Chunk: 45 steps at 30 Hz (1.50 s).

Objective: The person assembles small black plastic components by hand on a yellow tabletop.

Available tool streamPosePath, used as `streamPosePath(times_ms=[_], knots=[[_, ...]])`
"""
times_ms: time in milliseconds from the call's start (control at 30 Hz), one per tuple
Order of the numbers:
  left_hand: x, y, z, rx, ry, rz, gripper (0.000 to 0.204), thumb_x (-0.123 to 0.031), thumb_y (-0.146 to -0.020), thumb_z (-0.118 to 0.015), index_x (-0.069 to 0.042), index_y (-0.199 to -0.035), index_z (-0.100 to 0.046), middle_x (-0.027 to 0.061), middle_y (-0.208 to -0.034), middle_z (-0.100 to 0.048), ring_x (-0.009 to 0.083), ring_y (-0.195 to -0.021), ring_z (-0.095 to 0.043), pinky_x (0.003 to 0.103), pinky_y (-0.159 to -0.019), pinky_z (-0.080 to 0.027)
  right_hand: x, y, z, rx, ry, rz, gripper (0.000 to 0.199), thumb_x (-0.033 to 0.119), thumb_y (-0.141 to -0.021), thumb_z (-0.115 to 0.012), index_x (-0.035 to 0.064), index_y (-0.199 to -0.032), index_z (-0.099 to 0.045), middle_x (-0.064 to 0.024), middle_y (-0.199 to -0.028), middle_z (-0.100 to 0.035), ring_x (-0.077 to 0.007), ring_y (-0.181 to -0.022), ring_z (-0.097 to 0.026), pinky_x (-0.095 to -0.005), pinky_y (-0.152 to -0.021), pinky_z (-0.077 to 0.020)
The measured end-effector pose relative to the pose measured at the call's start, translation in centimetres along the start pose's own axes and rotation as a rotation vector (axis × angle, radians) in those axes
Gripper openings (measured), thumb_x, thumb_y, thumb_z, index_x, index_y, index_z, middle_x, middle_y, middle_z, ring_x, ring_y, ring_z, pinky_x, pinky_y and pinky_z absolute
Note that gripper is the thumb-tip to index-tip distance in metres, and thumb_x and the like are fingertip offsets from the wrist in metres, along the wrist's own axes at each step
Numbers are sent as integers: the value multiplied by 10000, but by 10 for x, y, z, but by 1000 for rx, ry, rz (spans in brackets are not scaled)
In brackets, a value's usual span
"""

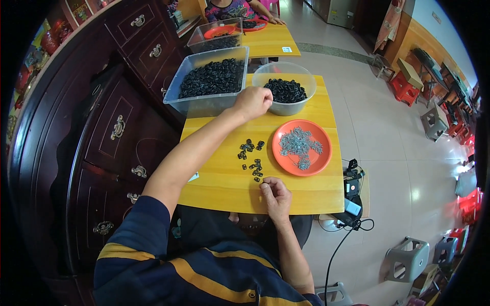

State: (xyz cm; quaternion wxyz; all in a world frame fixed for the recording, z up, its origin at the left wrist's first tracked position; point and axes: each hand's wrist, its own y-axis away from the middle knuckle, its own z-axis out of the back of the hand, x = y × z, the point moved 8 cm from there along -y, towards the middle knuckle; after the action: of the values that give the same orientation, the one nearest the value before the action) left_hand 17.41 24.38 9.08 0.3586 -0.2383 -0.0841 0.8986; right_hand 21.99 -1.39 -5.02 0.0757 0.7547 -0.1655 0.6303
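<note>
My left hand point(252, 103) is closed, its fingers curled at the near left rim of a round translucent tub point(307, 104). What it holds, if anything, is hidden. Inside the tub are many black ring-like pieces point(287, 91). Near the table's front edge, my right hand point(277, 199) pinches a small black piece between thumb and forefinger. Just beyond it, several small black pieces point(256, 166) lie loose on the yellow table point(224, 191). An orange-red plate point(322, 160) to the right carries many small grey metal-looking pieces point(297, 143), with a smaller clump at its near side.
A rectangular clear bin point(178, 103) of black pieces stands at the back left. Dark wooden drawers point(120, 122) flank the table's left side. At a second yellow table point(270, 43) sits another person point(232, 11). Cables and a power strip point(352, 191) are by the right edge.
</note>
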Motion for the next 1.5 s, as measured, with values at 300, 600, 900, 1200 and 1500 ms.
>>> streamPosePath(times_ms=[300,600,900,1200,1500], knots=[[18,-75,-44,251,-305,59,131,-178,-801,-631,-145,-871,-736,116,-919,-724,319,-909,-685,455,-792,-537,-7,1,-1,53,0,-17,100,-28,-938,-617,-3,-1024,-573,-74,-985,-701,-89,-825,-626,-230,-749,-515],[24,-106,-82,383,-382,156,237,-98,-782,-622,-100,-980,-751,160,-1039,-718,332,-1004,-682,439,-832,-551,6,-3,7,-11,173,56,120,-26,-854,-692,11,-921,-600,-75,-873,-614,-168,-769,-632,-278,-718,-514],[26,-104,-104,527,-363,154,338,-181,-742,-728,-107,-1072,-741,143,-1090,-711,314,-1036,-678,431,-867,-548,14,-4,4,-8,184,91,167,-1,-862,-698,22,-1021,-651,-80,-861,-619,-173,-769,-622,-279,-701,-500],[36,-94,-99,489,-197,184,259,-300,-705,-781,-139,-906,-755,76,-872,-733,249,-844,-695,392,-745,-541,13,-4,3,5,226,108,106,6,-874,-687,24,-968,-640,-83,-858,-629,-177,-751,-622,-287,-693,-501],[47,-100,-88,363,-254,183,228,-222,-781,-704,-89,-960,-747,145,-992,-723,323,-954,-689,428,-814,-545,-5,-1,3,-19,70,-12,96,7,-889,-687,23,-951,-615,-18,-810,-625,-96,-714,-599,-249,-670,-495]])
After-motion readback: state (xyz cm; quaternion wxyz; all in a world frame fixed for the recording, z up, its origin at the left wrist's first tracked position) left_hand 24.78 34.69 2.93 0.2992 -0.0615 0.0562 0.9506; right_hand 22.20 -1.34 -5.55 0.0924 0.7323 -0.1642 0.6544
